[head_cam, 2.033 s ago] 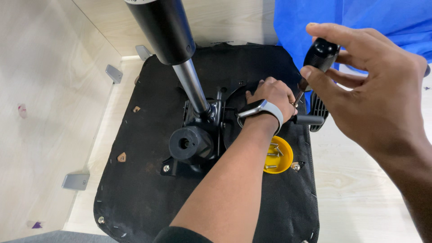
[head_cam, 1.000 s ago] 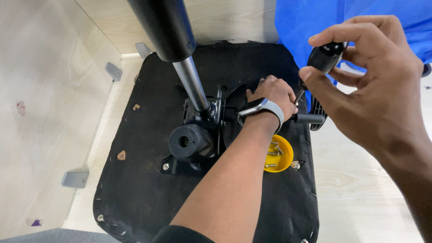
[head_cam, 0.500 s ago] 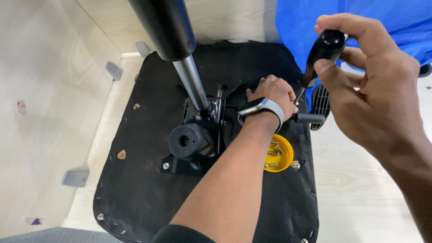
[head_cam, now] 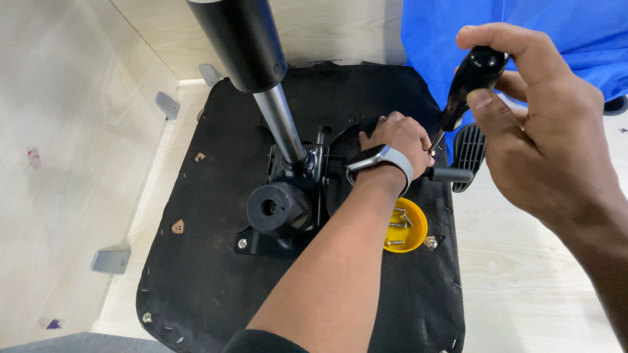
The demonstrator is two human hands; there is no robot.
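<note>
1. The right hand [head_cam: 536,137] is wrapped tight round the black screwdriver [head_cam: 468,85] handle, its shaft angling down toward the left hand.
2. The left hand [head_cam: 396,137] rests on the seat [head_cam: 196,274] beside the mechanism [head_cam: 294,196], fingers curled together; whether they pinch anything is hidden.
3. A yellow dish [head_cam: 409,229] of screws sits just beside that wrist.

The right hand [head_cam: 543,137] now sits higher and further back on the screwdriver [head_cam: 468,82] than two seconds ago. The fingers curl over the top of the black handle instead of pinching it from the side, and the thumb presses lower on its front. The handle has tipped more upright, its shaft slanting down toward the left hand [head_cam: 392,137].
</note>
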